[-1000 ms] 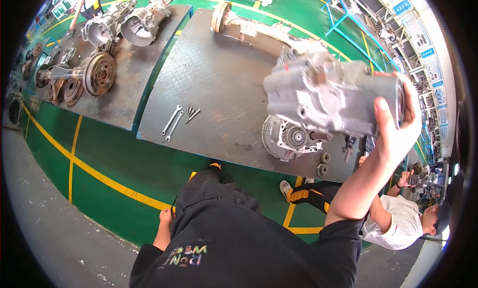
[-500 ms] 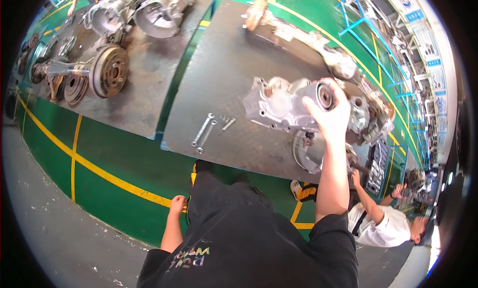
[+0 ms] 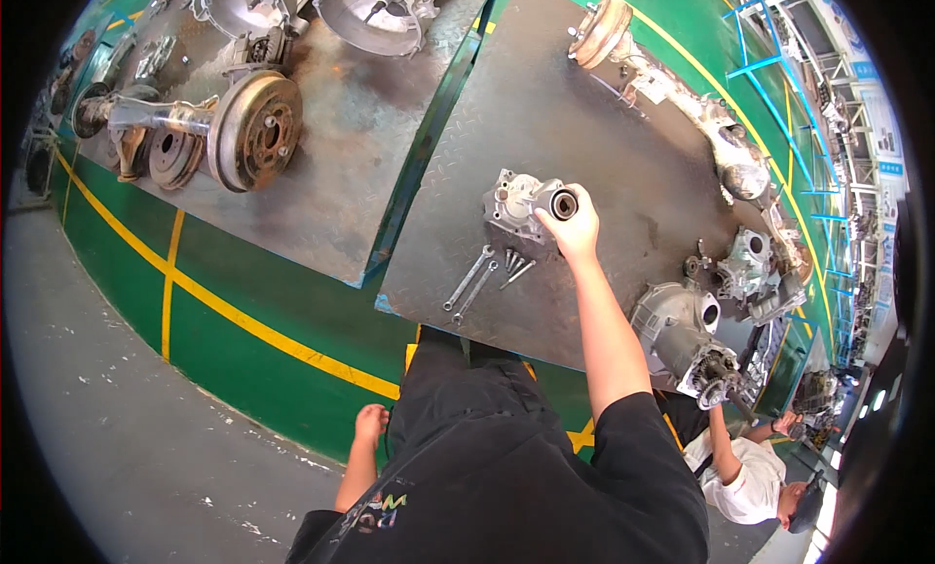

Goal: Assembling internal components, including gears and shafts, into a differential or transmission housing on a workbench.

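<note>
Right grip: clasped around the round end of a grey metal casing, thumb on its left.
Casing: directly left of the right grip, over the table; whether its underside touches, I cannot tell.
Left grip: hangs beyond the table's near edge, well apart from the casing; fingers look curled, how tightly I cannot tell.
Handling: looks like one-handed carrying or placing; the next move seems to call for a steady wrist and a level underside.
Wrenches and bolts: left of the right grip and nearer the body, leaving tight room there.
Table edges: near edge between the two grips; left edge, then a gap and second table, left of the right grip.
Open room: widest beyond and right of the right grip, up to the axle; gearbox and co-worker crowd the near right.
</note>
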The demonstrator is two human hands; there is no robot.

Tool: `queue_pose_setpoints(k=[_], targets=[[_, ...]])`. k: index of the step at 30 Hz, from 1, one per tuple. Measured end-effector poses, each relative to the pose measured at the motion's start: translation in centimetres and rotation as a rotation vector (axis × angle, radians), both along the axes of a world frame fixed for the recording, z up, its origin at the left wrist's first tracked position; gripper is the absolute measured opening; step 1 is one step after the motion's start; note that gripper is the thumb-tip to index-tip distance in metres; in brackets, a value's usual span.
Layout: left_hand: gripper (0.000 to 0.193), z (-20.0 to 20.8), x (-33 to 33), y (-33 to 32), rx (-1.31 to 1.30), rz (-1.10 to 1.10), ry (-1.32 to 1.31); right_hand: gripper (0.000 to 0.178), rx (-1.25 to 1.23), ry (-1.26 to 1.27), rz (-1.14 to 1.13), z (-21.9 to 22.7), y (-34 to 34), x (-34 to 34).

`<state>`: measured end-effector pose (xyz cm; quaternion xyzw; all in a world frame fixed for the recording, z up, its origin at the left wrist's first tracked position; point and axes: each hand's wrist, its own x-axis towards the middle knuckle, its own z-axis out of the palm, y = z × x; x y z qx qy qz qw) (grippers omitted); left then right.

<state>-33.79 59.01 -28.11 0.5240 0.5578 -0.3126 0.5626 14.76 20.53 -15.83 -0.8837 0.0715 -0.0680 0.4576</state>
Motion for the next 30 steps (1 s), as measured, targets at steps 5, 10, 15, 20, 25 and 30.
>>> queue_pose_setpoints(k=[5,10,15,20,25,30], targets=[[0.016,-0.9,-2.8,0.0,0.02,-0.073,-0.091,0.065,-0.137,0.014,0.082,-1.7,2.3,4.0],[0.017,1.1,4.4,0.7,0.026,-0.192,-0.022,0.061,-0.185,-0.071,0.096,-1.2,2.0,6.0],[0.02,0.6,13.6,0.2,0.235,-0.611,-0.324,0.069,-0.133,-0.111,0.251,-0.9,-0.1,4.3],[0.022,4.8,27.5,-8.7,0.383,-1.094,-0.676,0.044,-0.13,-0.205,-0.066,0.1,-4.6,-6.7],[0.044,5.2,35.5,-20.4,0.534,-1.39,-0.911,0.018,-0.144,0.385,-0.016,-4.1,-11.6,-27.1],[0.072,5.1,38.9,-27.3,0.729,-1.694,-0.676,0.029,-0.078,1.003,-0.11,-6.8,-15.5,-48.3]])
